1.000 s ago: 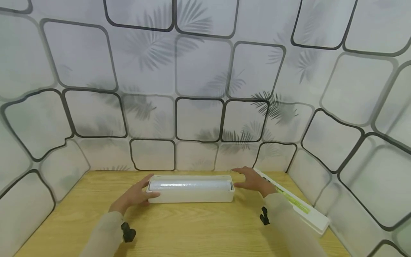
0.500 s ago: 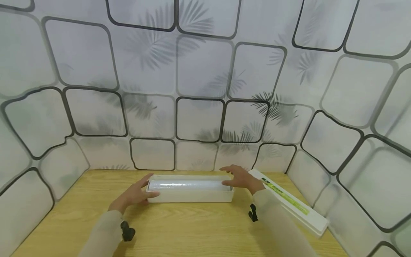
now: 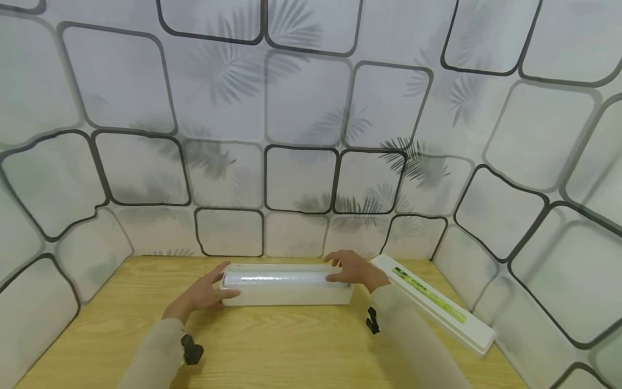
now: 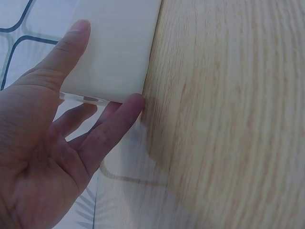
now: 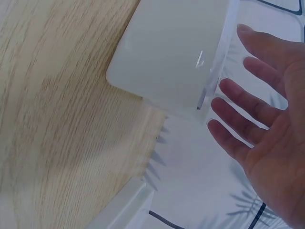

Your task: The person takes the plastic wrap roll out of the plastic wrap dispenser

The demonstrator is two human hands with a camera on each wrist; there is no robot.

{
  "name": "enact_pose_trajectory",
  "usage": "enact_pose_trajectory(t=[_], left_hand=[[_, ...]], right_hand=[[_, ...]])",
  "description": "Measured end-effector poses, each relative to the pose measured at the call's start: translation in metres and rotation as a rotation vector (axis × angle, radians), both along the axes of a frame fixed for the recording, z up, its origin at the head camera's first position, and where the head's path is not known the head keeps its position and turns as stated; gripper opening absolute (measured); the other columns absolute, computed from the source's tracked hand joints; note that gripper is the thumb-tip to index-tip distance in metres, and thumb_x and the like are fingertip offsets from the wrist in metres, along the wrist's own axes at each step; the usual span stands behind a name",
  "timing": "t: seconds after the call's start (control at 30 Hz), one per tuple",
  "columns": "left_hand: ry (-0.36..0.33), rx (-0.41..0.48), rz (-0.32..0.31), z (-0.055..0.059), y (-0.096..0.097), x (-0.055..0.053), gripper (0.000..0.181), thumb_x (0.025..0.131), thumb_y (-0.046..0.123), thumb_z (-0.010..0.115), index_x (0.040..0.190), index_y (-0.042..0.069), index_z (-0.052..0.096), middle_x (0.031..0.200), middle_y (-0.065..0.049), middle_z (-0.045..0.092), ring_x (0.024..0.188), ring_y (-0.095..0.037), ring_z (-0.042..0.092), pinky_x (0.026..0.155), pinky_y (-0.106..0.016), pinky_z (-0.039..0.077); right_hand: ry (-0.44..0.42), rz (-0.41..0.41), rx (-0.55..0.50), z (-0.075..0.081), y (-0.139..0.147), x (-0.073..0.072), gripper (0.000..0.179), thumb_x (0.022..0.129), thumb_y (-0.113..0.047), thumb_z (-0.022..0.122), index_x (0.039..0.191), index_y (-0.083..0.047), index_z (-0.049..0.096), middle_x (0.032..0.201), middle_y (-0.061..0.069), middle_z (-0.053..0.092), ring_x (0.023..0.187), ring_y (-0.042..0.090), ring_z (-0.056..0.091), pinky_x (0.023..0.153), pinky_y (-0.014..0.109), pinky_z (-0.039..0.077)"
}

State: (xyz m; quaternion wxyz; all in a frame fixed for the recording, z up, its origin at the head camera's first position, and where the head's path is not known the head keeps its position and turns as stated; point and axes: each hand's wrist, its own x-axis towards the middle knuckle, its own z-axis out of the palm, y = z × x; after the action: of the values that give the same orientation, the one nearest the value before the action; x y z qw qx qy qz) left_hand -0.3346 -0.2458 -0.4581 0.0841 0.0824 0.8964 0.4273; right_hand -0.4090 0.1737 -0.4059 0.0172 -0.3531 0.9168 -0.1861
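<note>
A long white box [image 3: 286,296] lies crosswise on the table, its top uncovered. Inside it rests a shiny roll of what looks like plastic wrap [image 3: 277,279]. My left hand [image 3: 201,292] holds the box's left end; in the left wrist view the thumb lies on the front wall [image 4: 114,52] and the other fingers are at the end. Over the box's right end hovers my right hand [image 3: 355,268]. In the right wrist view its fingers [image 5: 233,143] are spread beside the box rim, holding nothing. Whether the right thumb touches the roll is unclear.
A long white lid [image 3: 437,305] with a green-yellow label lies slantwise at the right, close to the right forearm. Patterned walls [image 3: 301,178] stand behind and at both sides of the wooden table [image 3: 282,346].
My right hand has moved left, from beside the box's right end to above it. The left hand has kept its hold, and the box and roll look unmoved.
</note>
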Motion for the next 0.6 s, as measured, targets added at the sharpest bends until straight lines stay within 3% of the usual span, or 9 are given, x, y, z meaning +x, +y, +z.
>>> enact_pose_trajectory(t=[0.2,0.6], left_hand=[[0.000,0.011,0.001,0.001,0.000,0.000,0.108,0.091,0.046,0.078,0.166,0.009,0.010,0.162,-0.041,0.022,0.081,-0.022,0.073,0.084,-0.041,0.060],[0.001,0.006,-0.005,0.002,-0.001,-0.001,0.108,0.091,0.045,0.079,0.166,0.008,0.011,0.161,-0.042,0.024,0.078,-0.021,0.073,0.086,-0.044,0.059]], right_hand=[[-0.032,-0.010,-0.001,-0.001,-0.009,0.000,0.041,0.090,-0.027,0.079,0.123,-0.004,0.071,0.116,0.018,0.074,0.107,0.035,0.069,0.090,0.043,0.057],[-0.084,-0.061,0.079,-0.002,-0.023,0.006,0.042,0.091,-0.028,0.078,0.126,-0.006,0.070,0.120,0.020,0.071,0.114,0.036,0.064,0.103,0.050,0.049]])
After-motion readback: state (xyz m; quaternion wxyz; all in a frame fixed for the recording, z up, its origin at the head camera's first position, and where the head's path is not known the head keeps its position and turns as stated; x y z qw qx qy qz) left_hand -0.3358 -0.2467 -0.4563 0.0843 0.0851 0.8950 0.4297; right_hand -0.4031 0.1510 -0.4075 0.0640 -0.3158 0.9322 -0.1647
